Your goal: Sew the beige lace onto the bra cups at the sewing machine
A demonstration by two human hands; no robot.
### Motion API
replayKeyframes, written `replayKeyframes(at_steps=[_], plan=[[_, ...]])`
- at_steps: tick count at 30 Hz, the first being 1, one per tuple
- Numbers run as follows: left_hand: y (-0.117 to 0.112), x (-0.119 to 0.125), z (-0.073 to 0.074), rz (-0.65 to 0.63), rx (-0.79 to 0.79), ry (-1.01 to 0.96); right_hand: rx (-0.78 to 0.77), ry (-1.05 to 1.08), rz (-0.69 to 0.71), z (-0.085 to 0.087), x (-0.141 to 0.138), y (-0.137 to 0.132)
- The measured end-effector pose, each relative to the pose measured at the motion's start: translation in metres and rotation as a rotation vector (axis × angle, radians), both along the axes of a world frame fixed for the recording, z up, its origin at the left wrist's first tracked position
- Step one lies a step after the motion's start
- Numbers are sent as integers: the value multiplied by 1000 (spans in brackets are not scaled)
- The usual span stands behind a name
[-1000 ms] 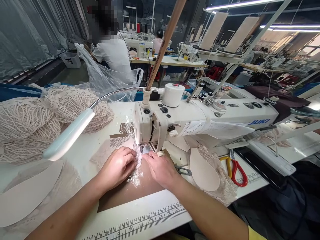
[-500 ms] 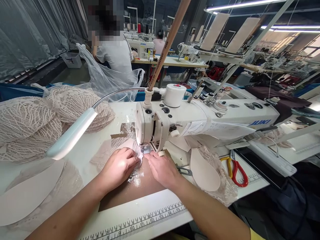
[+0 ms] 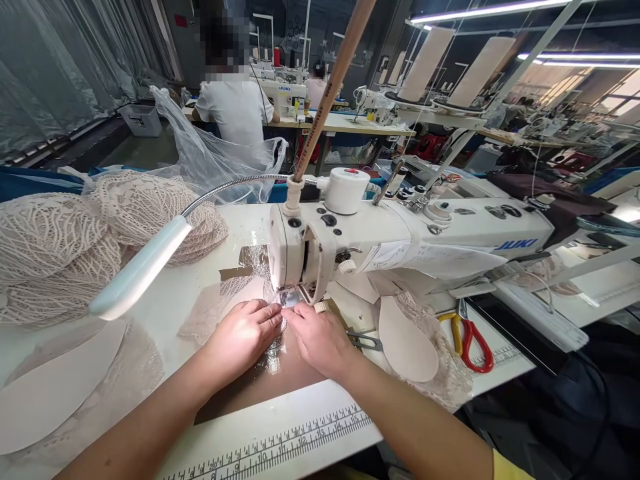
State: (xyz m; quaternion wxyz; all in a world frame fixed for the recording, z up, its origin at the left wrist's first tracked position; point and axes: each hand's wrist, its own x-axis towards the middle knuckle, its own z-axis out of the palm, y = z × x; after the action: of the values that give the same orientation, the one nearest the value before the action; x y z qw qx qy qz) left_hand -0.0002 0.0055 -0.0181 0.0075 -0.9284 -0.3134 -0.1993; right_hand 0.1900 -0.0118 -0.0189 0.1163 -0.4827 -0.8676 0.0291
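Both hands are together just in front of the sewing machine's [image 3: 287, 253] presser foot. My left hand [image 3: 244, 333] presses on a beige lace piece [image 3: 227, 307], its fingers closed together and pointing at the needle area. From the other side my right hand [image 3: 323, 339] has thumb and fingers pinched at the lace's near edge, their tips almost touching the left fingertips. The lace between the fingers is mostly hidden. Beneath lies a brown sheet [image 3: 285, 380] with shiny clear tape on it.
Bundled lace [image 3: 155, 213] lies at the left behind a lit lamp [image 3: 143, 270]. Loose cup-shaped pieces [image 3: 407, 340] rest beside the right arm, near red-and-yellow-handled scissors [image 3: 477, 347]. A printed ruler [image 3: 295, 440] runs along the front edge. A co-worker [image 3: 233, 110] sits ahead.
My left fingers have straightened and slid forward and right over the lace, covering more of it. The right hand stays close to its place. The co-worker ahead has lowered a raised arm.
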Motion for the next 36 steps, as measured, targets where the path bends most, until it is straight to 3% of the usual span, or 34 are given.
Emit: replayKeyframes(at_steps=[8,19,36], plan=[[0,-6,2,12,-68,-30,16,4,69,3,7,-3],[11,-7,-5,63,-77,-31,17,-52,-21,1,-1,0],[23,-15,-6,418,-76,33,45,12,49,-6,6,1]])
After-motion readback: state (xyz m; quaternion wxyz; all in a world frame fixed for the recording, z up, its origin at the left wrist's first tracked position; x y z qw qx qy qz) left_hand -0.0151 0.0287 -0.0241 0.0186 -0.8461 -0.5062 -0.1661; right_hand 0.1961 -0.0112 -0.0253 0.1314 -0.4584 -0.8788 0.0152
